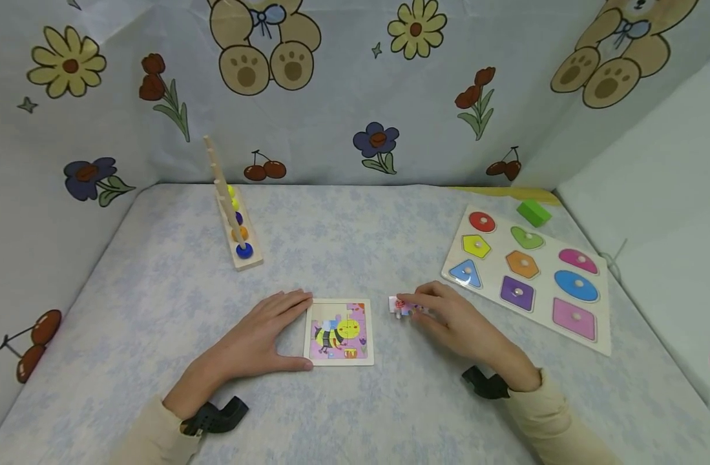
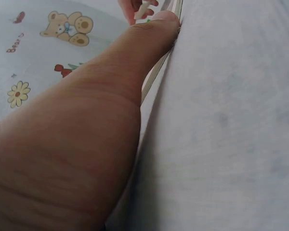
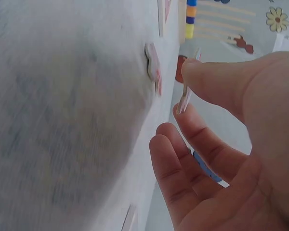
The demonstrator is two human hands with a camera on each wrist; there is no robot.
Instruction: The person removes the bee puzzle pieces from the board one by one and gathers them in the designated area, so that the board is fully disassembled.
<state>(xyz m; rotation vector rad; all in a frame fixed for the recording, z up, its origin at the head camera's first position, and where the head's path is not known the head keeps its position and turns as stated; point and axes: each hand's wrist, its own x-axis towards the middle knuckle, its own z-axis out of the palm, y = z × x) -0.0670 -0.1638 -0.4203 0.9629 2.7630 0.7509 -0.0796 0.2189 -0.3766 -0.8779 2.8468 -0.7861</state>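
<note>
A small square jigsaw tray (image 1: 369,332) with a bee picture lies in front of the person; part of its upper left shows bare wood. My left hand (image 1: 261,339) rests at the tray's left side, its thumb and straight fingers touching the frame. Right of the tray, my right hand (image 1: 456,323) pinches a thin jigsaw piece (image 3: 185,96) between thumb and index finger, raised off the table. Below it in the right wrist view, another loose jigsaw piece (image 3: 153,62) lies on the tabletop. The other fingers of the right hand are loosely bent.
A wooden peg stand (image 1: 249,261) with coloured beads stands at the back left. On the right lies a knobbed shape board (image 1: 541,258), with a green block (image 1: 533,213) behind it. Patterned cloth (image 1: 331,116) hangs along the back.
</note>
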